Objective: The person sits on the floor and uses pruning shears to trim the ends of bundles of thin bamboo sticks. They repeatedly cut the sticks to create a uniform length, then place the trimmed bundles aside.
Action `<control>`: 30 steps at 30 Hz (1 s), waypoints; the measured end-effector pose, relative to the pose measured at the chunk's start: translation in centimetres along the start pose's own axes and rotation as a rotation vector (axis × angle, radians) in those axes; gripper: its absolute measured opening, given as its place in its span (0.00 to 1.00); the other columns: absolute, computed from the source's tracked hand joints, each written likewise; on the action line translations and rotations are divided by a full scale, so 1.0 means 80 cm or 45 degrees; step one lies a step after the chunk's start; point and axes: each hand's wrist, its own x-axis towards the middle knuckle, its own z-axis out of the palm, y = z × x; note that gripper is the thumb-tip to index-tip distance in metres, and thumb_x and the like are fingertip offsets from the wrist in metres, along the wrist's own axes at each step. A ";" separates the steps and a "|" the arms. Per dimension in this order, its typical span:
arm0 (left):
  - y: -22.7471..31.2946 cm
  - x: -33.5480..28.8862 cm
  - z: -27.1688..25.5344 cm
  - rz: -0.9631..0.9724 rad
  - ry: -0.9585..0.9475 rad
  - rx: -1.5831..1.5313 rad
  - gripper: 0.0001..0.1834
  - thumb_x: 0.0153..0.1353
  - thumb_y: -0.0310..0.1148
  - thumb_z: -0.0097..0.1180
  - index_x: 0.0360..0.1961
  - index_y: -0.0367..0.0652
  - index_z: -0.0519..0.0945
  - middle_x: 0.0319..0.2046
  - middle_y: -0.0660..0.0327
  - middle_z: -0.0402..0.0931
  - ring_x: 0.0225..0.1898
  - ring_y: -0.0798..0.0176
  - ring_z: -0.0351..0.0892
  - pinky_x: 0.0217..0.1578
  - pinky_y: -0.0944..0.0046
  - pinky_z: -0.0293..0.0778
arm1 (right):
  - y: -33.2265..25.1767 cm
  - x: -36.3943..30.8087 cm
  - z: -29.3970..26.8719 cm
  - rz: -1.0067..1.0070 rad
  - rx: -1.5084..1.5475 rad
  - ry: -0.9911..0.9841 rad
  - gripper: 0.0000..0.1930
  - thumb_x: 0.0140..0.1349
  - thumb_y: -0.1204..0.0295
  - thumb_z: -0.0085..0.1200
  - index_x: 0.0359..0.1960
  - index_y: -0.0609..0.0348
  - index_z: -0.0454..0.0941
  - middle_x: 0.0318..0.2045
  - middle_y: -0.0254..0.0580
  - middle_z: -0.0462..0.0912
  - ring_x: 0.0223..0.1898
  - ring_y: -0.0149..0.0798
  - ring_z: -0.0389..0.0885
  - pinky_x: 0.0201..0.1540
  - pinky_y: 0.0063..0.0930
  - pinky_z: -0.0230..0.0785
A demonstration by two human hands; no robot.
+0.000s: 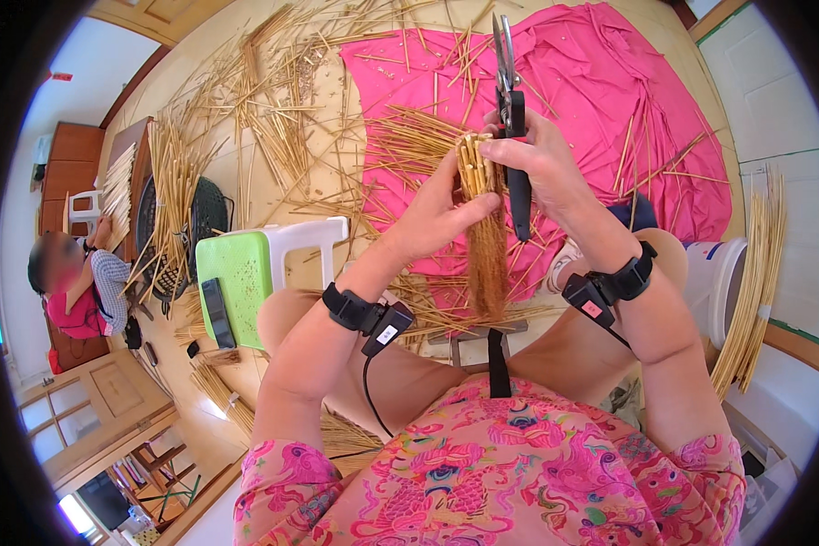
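My left hand [428, 217] is closed around a short bundle of straw stalks [487, 268]. The cut, pale ends of the bundle point up and away from me, and its brown, bristly fibre end hangs toward my lap. In my right hand [552, 170] is a pair of garden shears [511, 107] with black handles. Their metal blades point away from me, apart from the bundle. The fingertips of my right hand also touch the top of the bundle. How far its fingers wrap the handles is partly hidden.
Loose stalks litter a pink cloth [610, 82] and the floor. At left stand a green-topped white stool [246, 273] with a phone [217, 314], and a black basket [211, 214] of stalks. Another person [82, 282] sits farther left. At right, stalks [757, 282] lean by a white bucket [714, 273].
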 end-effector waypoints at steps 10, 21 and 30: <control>0.019 -0.009 -0.036 -0.082 0.082 -0.582 0.31 0.64 0.53 0.54 0.59 0.42 0.68 0.41 0.54 0.76 0.41 0.56 0.80 0.43 0.57 0.77 | -0.031 -0.033 -0.014 0.028 -0.197 -0.047 0.29 0.54 0.59 0.67 0.50 0.65 0.70 0.37 0.34 0.72 0.39 0.29 0.70 0.42 0.25 0.65; 0.026 -0.005 -0.035 -0.122 0.034 -0.864 0.33 0.63 0.61 0.51 0.57 0.46 0.70 0.30 0.60 0.69 0.28 0.64 0.70 0.33 0.62 0.67 | 0.019 -0.021 -0.047 0.705 0.861 -0.066 0.27 0.62 0.60 0.57 0.56 0.69 0.72 0.50 0.53 0.81 0.55 0.47 0.78 0.63 0.41 0.66; 0.014 0.000 -0.032 0.074 0.336 -0.260 0.19 0.73 0.35 0.51 0.59 0.41 0.64 0.39 0.58 0.76 0.39 0.63 0.80 0.42 0.63 0.78 | 0.004 -0.026 -0.017 -0.537 -1.090 0.209 0.28 0.41 0.66 0.70 0.42 0.66 0.73 0.33 0.51 0.78 0.36 0.54 0.79 0.42 0.45 0.72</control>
